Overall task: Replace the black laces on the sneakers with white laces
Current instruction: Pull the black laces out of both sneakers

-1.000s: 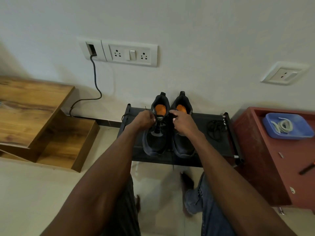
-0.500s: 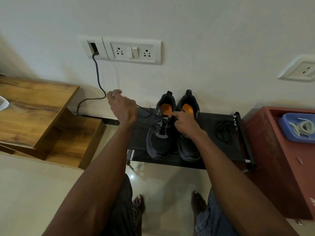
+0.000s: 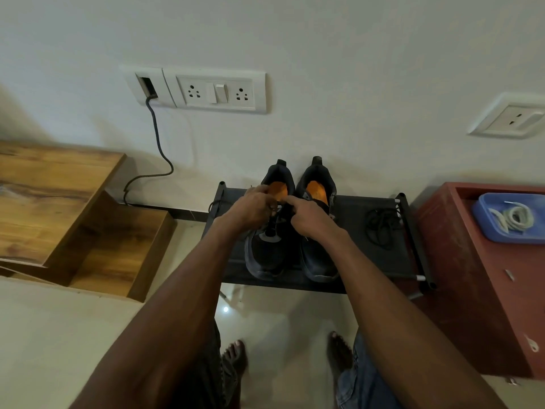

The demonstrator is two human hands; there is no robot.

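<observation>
**Unthreading the black lace from the left sneaker**

Both hands work at the tongue of the left sneaker (image 3: 269, 231), which stands beside its pair near the rack's (image 3: 348, 286) left end. The left hand (image 3: 253, 208) and right hand (image 3: 309, 216) have their fingers curled together there, apparently pinching the black lace (image 3: 272, 224). Best to loosen each crossing before pulling, one eyelet at a time. The white laces (image 3: 513, 218) wait in the blue tray (image 3: 483, 228).

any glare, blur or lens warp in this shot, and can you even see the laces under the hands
Head view: wide-angle warp bows the white switch plate and splays the forearms; a small bright glare spot shines on the glossy cream floor tile; the light is dim and soft, so the black sneakers lose detail, and the left hand and right hand hide the black laces at their grip.
</observation>
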